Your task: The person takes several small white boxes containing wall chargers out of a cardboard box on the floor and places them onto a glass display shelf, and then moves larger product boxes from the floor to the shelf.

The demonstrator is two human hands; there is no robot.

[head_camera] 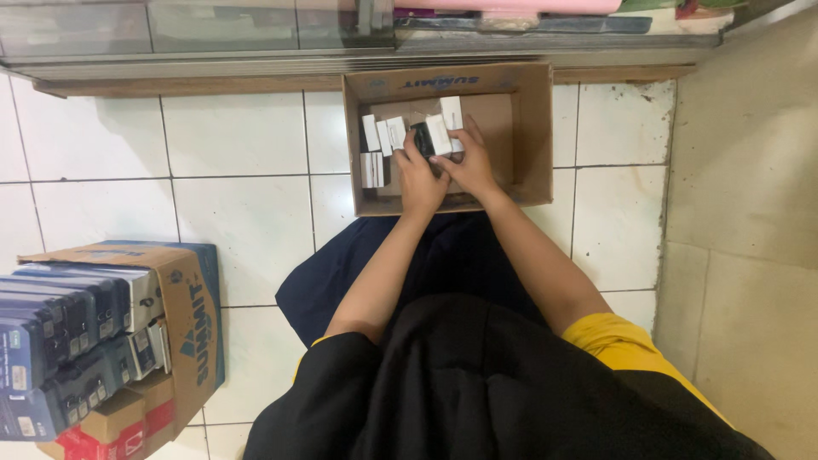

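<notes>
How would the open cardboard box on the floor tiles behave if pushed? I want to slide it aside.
The cardboard box would probably slide easily, since it sits flat on glossy floor tiles. It looks light: only a few small white packs lie inside. Those packs may topple or shift. Both the left hand and right hand are inside.
</notes>
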